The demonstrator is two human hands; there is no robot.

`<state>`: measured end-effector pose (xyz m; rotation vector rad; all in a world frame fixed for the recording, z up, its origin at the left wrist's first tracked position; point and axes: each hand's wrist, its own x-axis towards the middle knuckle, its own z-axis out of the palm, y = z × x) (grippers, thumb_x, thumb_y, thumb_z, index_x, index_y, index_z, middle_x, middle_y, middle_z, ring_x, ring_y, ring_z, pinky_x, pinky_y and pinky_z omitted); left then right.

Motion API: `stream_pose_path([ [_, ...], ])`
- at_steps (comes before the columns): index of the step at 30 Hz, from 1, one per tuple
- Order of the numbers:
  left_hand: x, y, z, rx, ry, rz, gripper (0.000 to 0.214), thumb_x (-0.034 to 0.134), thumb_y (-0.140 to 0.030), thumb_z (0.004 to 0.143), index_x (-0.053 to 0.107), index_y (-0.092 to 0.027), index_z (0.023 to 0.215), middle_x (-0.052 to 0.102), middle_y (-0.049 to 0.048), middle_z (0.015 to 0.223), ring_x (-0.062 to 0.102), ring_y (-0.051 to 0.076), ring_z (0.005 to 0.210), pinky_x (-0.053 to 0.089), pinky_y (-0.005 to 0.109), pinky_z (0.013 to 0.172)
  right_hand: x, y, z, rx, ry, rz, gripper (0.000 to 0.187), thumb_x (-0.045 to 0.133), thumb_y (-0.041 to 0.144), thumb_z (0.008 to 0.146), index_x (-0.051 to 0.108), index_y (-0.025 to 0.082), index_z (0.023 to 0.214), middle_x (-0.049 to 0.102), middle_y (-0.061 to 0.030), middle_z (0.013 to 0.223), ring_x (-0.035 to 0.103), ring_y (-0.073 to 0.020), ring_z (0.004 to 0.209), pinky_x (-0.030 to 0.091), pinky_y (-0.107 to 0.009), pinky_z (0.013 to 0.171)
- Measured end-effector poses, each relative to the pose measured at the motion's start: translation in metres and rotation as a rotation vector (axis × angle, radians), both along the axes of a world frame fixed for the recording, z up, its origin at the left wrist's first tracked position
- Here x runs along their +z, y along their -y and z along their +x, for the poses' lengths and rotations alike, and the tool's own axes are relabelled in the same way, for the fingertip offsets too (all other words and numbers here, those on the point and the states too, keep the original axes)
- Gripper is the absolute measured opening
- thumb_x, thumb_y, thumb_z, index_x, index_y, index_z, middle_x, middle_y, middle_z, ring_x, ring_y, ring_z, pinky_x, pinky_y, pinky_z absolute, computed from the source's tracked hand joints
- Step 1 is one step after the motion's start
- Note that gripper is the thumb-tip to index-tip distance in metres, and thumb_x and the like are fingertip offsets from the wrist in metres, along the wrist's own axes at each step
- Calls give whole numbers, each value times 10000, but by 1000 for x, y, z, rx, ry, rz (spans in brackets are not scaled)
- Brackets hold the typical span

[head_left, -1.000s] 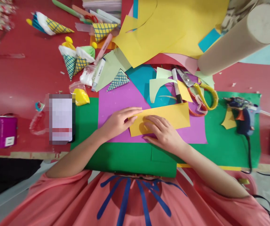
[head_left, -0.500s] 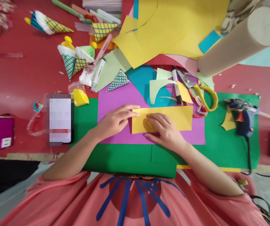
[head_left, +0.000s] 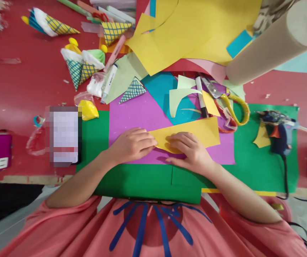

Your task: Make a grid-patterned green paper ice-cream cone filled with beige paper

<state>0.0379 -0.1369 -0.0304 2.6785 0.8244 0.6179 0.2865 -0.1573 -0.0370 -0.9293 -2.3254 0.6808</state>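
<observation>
A yellow paper strip (head_left: 204,131) lies slanted in front of me, its left end lower than its right. My left hand (head_left: 133,146) is closed over that left end, fingertips and thumb pinching the paper's edge. Resting on the middle of the strip, my right hand (head_left: 191,150) has its fingers slightly bent and its thumb spread away below the paper's near edge. Part of the strip is hidden beneath both hands. Purple paper (head_left: 137,112) lies under it, on top of a green sheet (head_left: 142,182).
Scissors (head_left: 241,107) and a marker (head_left: 200,96) lie beyond my right hand. A glue gun (head_left: 283,134) is at the right. Farther back are a paper cone (head_left: 133,91), decorated cones (head_left: 74,67) and a large cardboard tube (head_left: 266,46). A phone (head_left: 65,135) lies left.
My left hand has moved nearer and closed on the strip's left end. That end has come down toward me, tilting the strip. My right hand stays on the paper.
</observation>
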Motion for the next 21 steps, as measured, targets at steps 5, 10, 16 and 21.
stream_pose_path([
  [5, -6, 2, 6, 117, 30, -70, 107, 553, -196, 925, 642, -171, 979, 713, 0, 816, 609, 130, 733, 468, 274, 732, 1, 3, -6, -42, -16, -35, 184, 628, 318, 881, 641, 145, 821, 679, -97, 867, 602, -189, 805, 528, -331, 726],
  [10, -9, 3, 10, 269, 43, -63, 193, 552, -227, 926, 589, -184, 1110, 708, 27, 933, 627, 146, 819, 486, 294, 772, -1, 7, -11, -58, -48, -96, 113, 568, 212, 909, 645, 157, 847, 651, -84, 873, 574, -175, 819, 517, -322, 749],
  [16, 1, 24, 21, 159, 56, 209, 198, 615, -187, 869, 616, -210, 1065, 679, 41, 997, 634, 158, 947, 513, 293, 872, -5, 7, -10, -113, -106, -152, 118, 569, 188, 895, 623, 159, 794, 630, -84, 896, 599, -172, 853, 523, -321, 756],
  [21, 1, 38, 33, 125, -148, 129, 401, 544, -300, 924, 551, -125, 1285, 591, 147, 1308, 522, 253, 1259, 429, 396, 1082, -4, 5, -8, -102, -101, -158, 139, 554, 181, 895, 615, 166, 771, 637, -85, 912, 613, -176, 874, 540, -331, 757],
])
